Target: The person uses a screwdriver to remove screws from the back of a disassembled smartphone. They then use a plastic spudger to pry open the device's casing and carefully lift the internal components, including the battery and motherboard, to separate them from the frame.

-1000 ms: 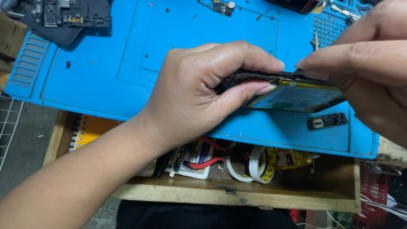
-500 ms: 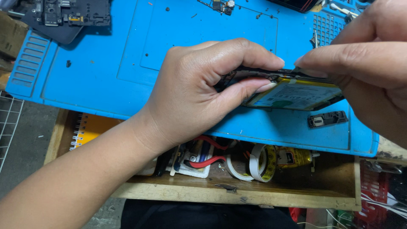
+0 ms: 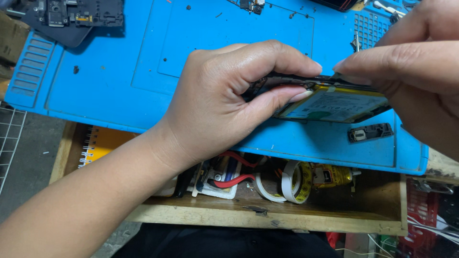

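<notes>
My left hand grips the left end of an opened phone, thumb under it and fingers curled over its top edge. The phone is tilted above a blue work mat, and its pale battery with a yellow rim faces me. My right hand comes in from the upper right and pinches the phone's top edge between thumb and forefinger. Whether it holds a small tool there is hidden by the fingers.
A small black part lies on the mat under the phone. A dark circuit board sits at the mat's top left. Below the mat, an open wooden drawer holds tape rolls, red-handled tools and a spiral notebook.
Both hands and the phone have stayed almost still; the view has drifted slightly.
</notes>
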